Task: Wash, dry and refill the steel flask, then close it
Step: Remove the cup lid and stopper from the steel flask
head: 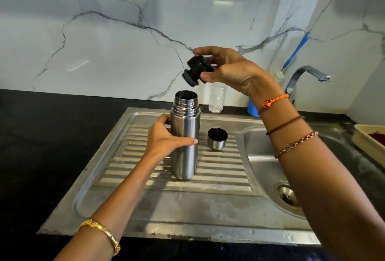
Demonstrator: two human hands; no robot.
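The flask stands upright on the ribbed drainboard of the steel sink, its threaded mouth open and uncapped. The left hand grips it round the middle from the left, thumb lying across the front of the body and the fingers wrapped behind, out of sight. Above the mouth and a little to its right, the right hand holds the black stopper tilted in the air, clear of the flask, pinched between the thumb below and curled fingers above. Just to the right of the flask, on the same ribs, the cup sits mouth up, its black lining showing, apart from the flask.

Behind the drainboard, against the marble wall, stands a clear plastic bottle, and beside it something blue, partly hidden by the right wrist. The tap curves over the basin at the right, with a blue-handled brush leaning on the wall behind it. The drain shows in the basin. A cream tray sits at the far right edge, on the dark counter.
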